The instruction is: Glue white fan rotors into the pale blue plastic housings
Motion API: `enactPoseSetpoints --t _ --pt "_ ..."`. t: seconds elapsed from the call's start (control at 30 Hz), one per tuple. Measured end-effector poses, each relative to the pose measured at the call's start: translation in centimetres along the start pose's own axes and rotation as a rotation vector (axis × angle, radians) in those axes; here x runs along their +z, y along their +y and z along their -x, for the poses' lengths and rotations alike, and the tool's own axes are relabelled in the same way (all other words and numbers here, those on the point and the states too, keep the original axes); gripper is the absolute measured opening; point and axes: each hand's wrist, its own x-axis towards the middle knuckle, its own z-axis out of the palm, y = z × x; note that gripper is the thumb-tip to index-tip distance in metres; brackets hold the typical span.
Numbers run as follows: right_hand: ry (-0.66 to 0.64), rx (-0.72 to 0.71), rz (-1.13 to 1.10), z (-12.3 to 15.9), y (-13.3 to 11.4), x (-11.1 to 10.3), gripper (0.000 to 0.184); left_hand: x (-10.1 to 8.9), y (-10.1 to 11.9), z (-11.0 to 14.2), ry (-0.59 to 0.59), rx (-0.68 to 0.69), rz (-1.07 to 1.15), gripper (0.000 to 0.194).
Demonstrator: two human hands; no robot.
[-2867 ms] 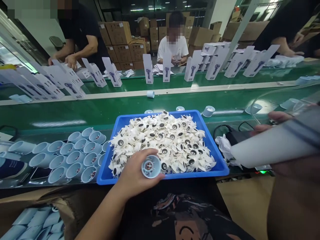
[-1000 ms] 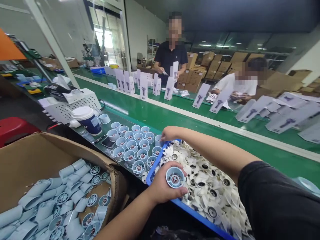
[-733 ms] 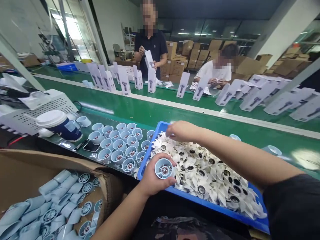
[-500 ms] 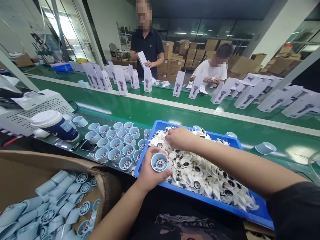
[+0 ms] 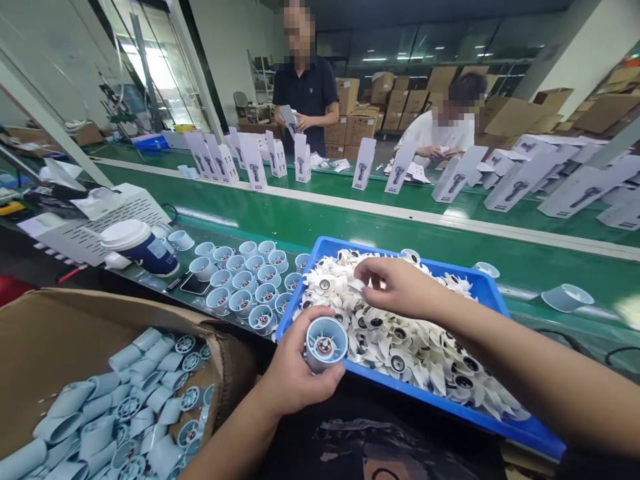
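Wrapped in the fingers and thumb of my left hand [image 5: 295, 377] is a light-blue fan housing [image 5: 327, 341]. Its open end faces up toward me, showing a copper-coloured motor core and thin spokes inside. Over a blue tray [image 5: 493, 300] heaped with white fan impellers [image 5: 410, 357], my right hand [image 5: 400, 287] has its fingers curled. A white impeller blade shows between its thumb and index finger; the rest of that piece is hidden or merges with the pile. Left of the tray, several similar housings [image 5: 243, 301] stand in rows, open ends up.
A cardboard box [image 5: 223, 373] of loose blue housings stands at lower left. Beyond the rows are a lidded paper cup [image 5: 145, 248] and a phone [image 5: 195, 285]. White fan cartons [image 5: 367, 163] line the green conveyor [image 5: 280, 217]; two people work behind it. A housing [image 5: 567, 298] lies right of the tray.
My right hand has lifted slightly from the impellers, and a white blade now shows at its fingertips. My left hand holds the housing a little lower and nearer. The view has shifted leftward.
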Motion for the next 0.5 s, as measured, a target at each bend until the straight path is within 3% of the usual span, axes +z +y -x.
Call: enactPoseSetpoints --t 0.13,0.27,0.37,0.5 --pt "-0.073 -0.086 -0.492 3.8 1.2 1.3 0.037 1.1 0.4 -1.2 -0.016 -0.037 -0.223 0.065" --pt "0.024 -0.106 -0.695 6.6 1.2 2.7 0.040 2.6 1.2 -2.6 -0.054 0.126 -0.409 0.057" --pt "0.166 -0.114 -0.610 8.3 0.0 2.6 0.024 3.6 1.9 -3.2 -0.083 0.260 -0.519 0.040" --pt "0.312 -0.208 -0.239 9.0 -1.4 2.9 0.016 4.2 2.3 -3.3 -0.079 0.401 -0.663 0.024"
